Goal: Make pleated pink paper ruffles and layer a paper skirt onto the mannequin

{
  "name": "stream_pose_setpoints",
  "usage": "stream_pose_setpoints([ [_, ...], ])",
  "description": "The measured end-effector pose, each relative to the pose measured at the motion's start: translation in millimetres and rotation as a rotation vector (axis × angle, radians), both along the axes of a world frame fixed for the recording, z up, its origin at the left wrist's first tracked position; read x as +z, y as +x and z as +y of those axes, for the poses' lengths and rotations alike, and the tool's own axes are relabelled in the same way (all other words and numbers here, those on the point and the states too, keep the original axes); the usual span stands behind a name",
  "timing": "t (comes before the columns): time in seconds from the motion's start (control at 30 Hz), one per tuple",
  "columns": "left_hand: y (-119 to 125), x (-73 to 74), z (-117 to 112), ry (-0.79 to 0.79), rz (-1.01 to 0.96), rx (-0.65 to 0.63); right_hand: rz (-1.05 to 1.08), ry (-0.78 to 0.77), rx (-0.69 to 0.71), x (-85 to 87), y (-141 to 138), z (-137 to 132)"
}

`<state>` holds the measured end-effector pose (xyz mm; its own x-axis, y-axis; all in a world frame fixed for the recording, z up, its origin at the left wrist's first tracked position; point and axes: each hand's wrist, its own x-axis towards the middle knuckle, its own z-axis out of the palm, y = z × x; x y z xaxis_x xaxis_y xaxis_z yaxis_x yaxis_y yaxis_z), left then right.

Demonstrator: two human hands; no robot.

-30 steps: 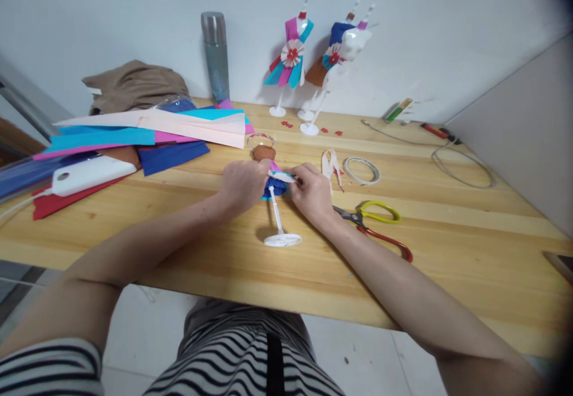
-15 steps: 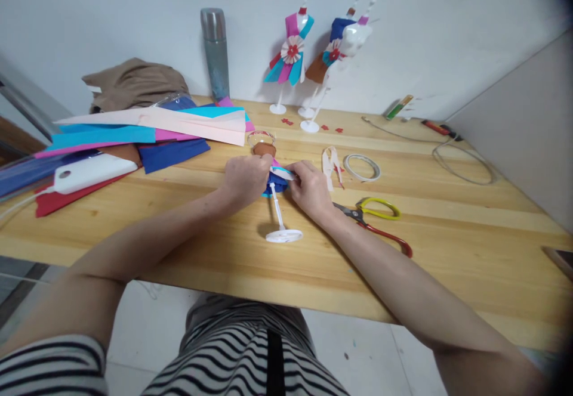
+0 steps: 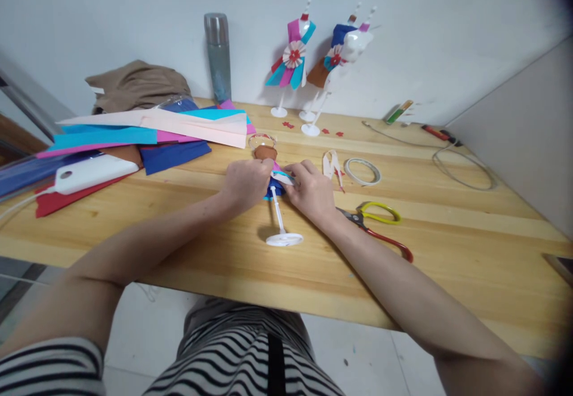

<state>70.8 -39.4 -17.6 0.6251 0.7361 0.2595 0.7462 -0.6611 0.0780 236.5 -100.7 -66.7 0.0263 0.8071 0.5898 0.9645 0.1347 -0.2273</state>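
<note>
A small dress-form mannequin lies tilted over the table, its white round base [image 3: 284, 240] toward me. It wears a brown paper top [image 3: 265, 152] and a dark blue skirt [image 3: 276, 189]. My left hand [image 3: 248, 186] is closed round the form's waist from the left, hiding most of it. From the right, my right hand [image 3: 314, 192] pinches a pale strip with a light blue edge [image 3: 282, 177], which lies across the waist. Scissors [image 3: 380, 223] with one yellow and one red handle rest beside my right wrist.
Behind stand several dressed mannequins [image 3: 294, 56] and a steel flask [image 3: 218, 56]. Coloured paper sheets [image 3: 197, 126] and a white power strip [image 3: 96, 172] lie at left. A tape roll [image 3: 362, 171], pale paper scraps [image 3: 330, 163] and a cable [image 3: 465, 180] are at right.
My right fingers have shifted slightly along the pale strip, which now lies closer against the waist. My left hand keeps its hold. The whole view has dipped a little.
</note>
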Motion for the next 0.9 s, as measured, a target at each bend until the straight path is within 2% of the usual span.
stream_pose_setpoints([
  [0.27,-3.7,-5.8,-0.6,0.084,0.034,-0.030,-0.103,-0.085,0.007,-0.4,1.5,-0.3],
  [0.53,-7.5,-6.7,-5.5,0.155,0.019,-0.125,-0.080,-0.042,0.037,-1.8,4.4,-0.4],
  [0.9,-8.5,-11.8,-2.3,0.211,-0.002,-0.165,-0.068,-0.029,0.039,3.2,-0.4,-4.7],
])
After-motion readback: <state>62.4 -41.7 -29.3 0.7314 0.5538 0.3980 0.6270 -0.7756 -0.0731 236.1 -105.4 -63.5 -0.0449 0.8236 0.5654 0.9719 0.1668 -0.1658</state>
